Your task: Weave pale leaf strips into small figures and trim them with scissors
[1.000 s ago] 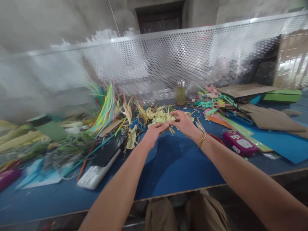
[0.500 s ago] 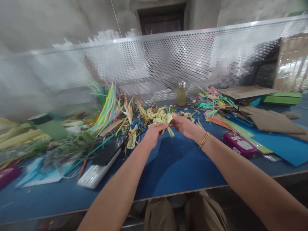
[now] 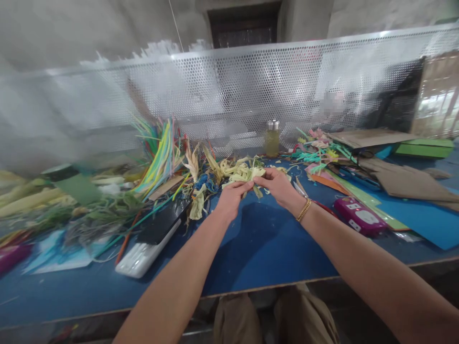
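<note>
Pinching a pale yellow-green, crinkled, husk-like strip (image 3: 257, 172) in the fingertips of left hand (image 3: 229, 198) and right hand (image 3: 281, 188), seemingly dangling one flat end below them, hiding its full long axis; facing tangled papery ribbons (image 3: 235, 171) just beyond.

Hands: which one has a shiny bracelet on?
The right hand: a gold bracelet circles its wrist, while the left hand has a bare wrist.

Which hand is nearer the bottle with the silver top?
Right. The right hand is in front of the bottle; the left hand is also in front, but farther left.
</note>
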The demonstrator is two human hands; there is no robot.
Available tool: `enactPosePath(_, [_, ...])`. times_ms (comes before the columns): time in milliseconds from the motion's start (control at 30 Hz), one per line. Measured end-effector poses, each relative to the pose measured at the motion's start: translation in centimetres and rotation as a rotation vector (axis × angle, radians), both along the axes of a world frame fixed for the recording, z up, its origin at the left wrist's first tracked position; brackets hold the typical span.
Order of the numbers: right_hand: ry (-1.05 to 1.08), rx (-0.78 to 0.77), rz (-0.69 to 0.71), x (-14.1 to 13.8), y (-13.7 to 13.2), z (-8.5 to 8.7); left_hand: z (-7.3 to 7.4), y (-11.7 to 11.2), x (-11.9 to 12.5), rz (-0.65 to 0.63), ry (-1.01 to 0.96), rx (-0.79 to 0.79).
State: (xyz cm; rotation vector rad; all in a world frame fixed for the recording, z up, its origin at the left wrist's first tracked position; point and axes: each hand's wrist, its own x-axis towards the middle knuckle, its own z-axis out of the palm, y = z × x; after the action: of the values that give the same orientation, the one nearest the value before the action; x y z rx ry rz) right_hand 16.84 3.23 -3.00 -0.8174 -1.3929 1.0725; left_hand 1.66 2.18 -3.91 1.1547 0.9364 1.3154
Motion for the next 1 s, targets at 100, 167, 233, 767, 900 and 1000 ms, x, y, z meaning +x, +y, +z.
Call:
enactPosePath(100, [0.007,-0.021,0.037,0.1,-0.2,0.3,0.2,-0.1,0.0,0.031,-0.055,0.0])
enactPosePath(167, [0.027,-0.078,0.115,0.2,-0.2,0.4,0.3,-0.1,0.0,0.04,-0.097,0.001])
enactPosePath(233, [0.013,-0.147,0.187,0.1,-0.3,0.3,0.3,0.0,0.1,0.043,-0.122,0.008])
enactPosePath(767, [-0.042,-0.108,-0.117,0.5,0.7,-0.6,0.3,-0.4,0.1,-0.079,-0.076,-0.181])
enactPosePath(900, [-0.032,-0.096,-0.118,0.6,0.9,-0.7,0.6,-0.6,0.1,-0.06,-0.091,-0.239])
enactPosePath(1000, [-0.039,-0.075,-0.127,0.6,0.9,-0.9,0.5,-0.6,0.2,-0.066,-0.088,-0.229])
